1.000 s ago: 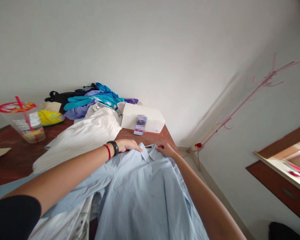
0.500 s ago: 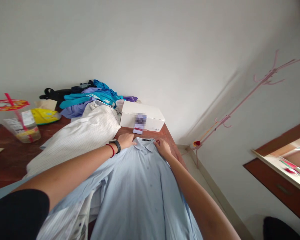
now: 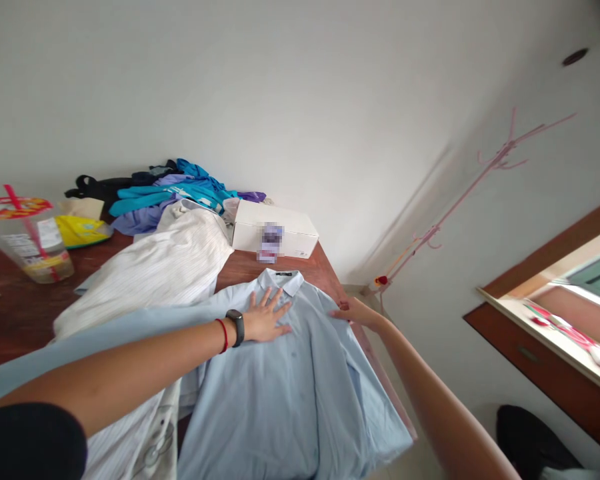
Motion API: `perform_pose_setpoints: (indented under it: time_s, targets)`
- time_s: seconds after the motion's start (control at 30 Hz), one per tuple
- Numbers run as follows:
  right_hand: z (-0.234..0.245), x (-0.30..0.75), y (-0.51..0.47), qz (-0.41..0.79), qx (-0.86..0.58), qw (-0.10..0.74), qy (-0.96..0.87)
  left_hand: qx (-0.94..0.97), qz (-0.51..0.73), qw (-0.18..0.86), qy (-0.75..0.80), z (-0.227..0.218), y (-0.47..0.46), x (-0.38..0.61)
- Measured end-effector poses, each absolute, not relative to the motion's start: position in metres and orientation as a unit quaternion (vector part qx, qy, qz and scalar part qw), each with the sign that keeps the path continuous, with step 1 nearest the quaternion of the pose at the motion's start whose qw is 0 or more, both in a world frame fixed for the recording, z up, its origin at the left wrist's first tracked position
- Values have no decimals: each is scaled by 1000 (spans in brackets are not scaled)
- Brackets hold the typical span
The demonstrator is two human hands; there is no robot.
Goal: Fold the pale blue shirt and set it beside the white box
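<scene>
A light blue button-up shirt [image 3: 280, 400] lies front up on the wooden table, its collar toward the wall. My left hand [image 3: 266, 319], with a dark band and a red string at the wrist, presses flat on the shirt's chest just below the collar, fingers spread. At the shoulder on the right side, my right hand [image 3: 353, 312] has its fingers closed on the shirt's edge; the thumb is hidden. One sleeve stretches left under my left forearm, and the other hangs down along the table's right edge.
A white striped shirt [image 3: 150, 273] lies left of the blue one. Behind are piled clothes [image 3: 175, 193], a white box [image 3: 280, 223] and a yellow packet [image 3: 83, 231]. A plastic cup with a straw [image 3: 35, 247] stands at left. Beyond the table's right edge is a pink coat rack [image 3: 460, 197].
My left hand has left the collar and now lies spread on the chest. My right hand has moved from the collar out to the shoulder. The view has turned slightly right.
</scene>
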State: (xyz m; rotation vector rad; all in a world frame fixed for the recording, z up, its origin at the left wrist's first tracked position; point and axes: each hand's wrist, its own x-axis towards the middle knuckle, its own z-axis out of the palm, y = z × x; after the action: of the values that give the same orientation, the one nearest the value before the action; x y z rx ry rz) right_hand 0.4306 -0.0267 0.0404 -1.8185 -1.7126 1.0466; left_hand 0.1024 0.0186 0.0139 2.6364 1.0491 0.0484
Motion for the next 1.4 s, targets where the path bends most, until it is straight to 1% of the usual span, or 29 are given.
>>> perform_pose_setpoints:
  time_s: [0.07, 0.13, 0.2, 0.27, 0.43, 0.47, 0.53, 0.6, 0.63, 0.77, 0.83, 0.9, 1.0, 1.03, 1.1, 1.13, 1.2, 1.27, 1.3, 1.4]
  targets:
    - [42, 444, -55, 429, -648, 177, -604, 915, 51, 146, 372, 1, 13, 102]
    - [40, 451, -82, 443, -645, 139, -607, 914, 80, 132, 375, -6, 11, 102]
    - [36, 452, -109, 439, -641, 135, -615, 916, 85, 120, 374, -6, 10, 101]
    - [31, 450, -135, 430, -646, 177, -605, 917, 79, 114, 375, -5, 10, 101]
    - [30, 457, -178, 464, -675, 361, -445, 916, 79, 113, 376, -3, 11, 101]
    - [33, 464, -178, 446, -684, 382, -432, 916, 78, 112, 376, -4, 11, 101]
    - [43, 485, -169, 357, -719, 392, -449, 918, 75, 112, 374, -4, 12, 101]
    - [58, 507, -151, 224, -770, 344, -489, 920, 72, 113, 369, -3, 11, 100]
    - [66, 517, -140, 191, -779, 332, -496, 920, 71, 114, 368, -3, 11, 100]
    - [87, 537, -106, 95, -801, 311, -502, 920, 75, 116, 367, -1, 10, 99]
    - [83, 534, -104, 57, -809, 309, -497, 919, 77, 116, 368, -2, 9, 98]
    - [71, 524, -115, 47, -813, 305, -494, 918, 79, 119, 369, -2, 9, 98]
    - [44, 493, -150, 90, -817, 286, -492, 918, 84, 122, 367, -4, 10, 99]
    - [36, 479, -164, 132, -813, 280, -492, 919, 85, 122, 365, -5, 11, 99]
    - [22, 449, -191, 318, -776, 337, -428, 920, 87, 122, 363, -6, 12, 99]
    - [18, 435, -203, 401, -737, 390, -379, 919, 88, 121, 363, -6, 12, 100]
    - [14, 413, -218, 505, -644, 492, -295, 919, 89, 118, 365, -6, 12, 100]
    - [15, 402, -222, 549, -571, 568, -223, 919, 84, 114, 368, -5, 12, 100]
    - [16, 400, -221, 561, -544, 592, -196, 919, 81, 112, 369, -4, 12, 99]
    - [17, 404, -208, 576, -500, 627, -157, 919, 79, 108, 372, -1, 10, 99]
